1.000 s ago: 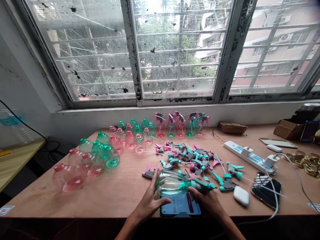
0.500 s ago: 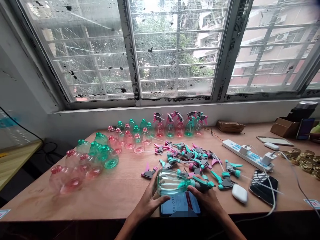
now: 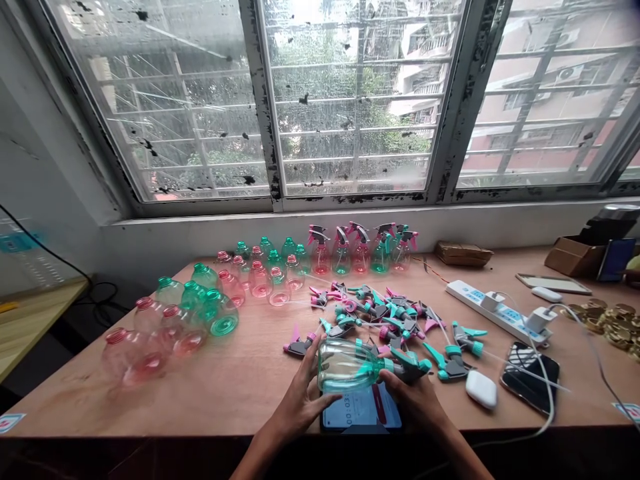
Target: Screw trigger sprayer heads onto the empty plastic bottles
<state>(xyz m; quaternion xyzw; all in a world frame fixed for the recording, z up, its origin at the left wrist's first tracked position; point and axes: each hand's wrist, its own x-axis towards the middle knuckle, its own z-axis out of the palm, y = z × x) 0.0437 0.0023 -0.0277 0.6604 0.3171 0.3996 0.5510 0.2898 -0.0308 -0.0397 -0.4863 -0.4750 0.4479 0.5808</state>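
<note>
My left hand grips the body of a clear green spray bottle held on its side just above the table's near edge. My right hand is closed round the bottle's neck and its teal and grey trigger head. Under both hands lies a phone with a lit timer screen. A heap of loose pink and teal trigger heads lies just beyond the bottle.
Open pink and green bottles lie at the left. Several finished spray bottles stand by the window wall. A power strip, black phone, white case and gold caps are on the right of the wooden table.
Both hands hold the bottle in nearly the same place; the grip has shifted slightly around the neck. The view has swayed a little.
</note>
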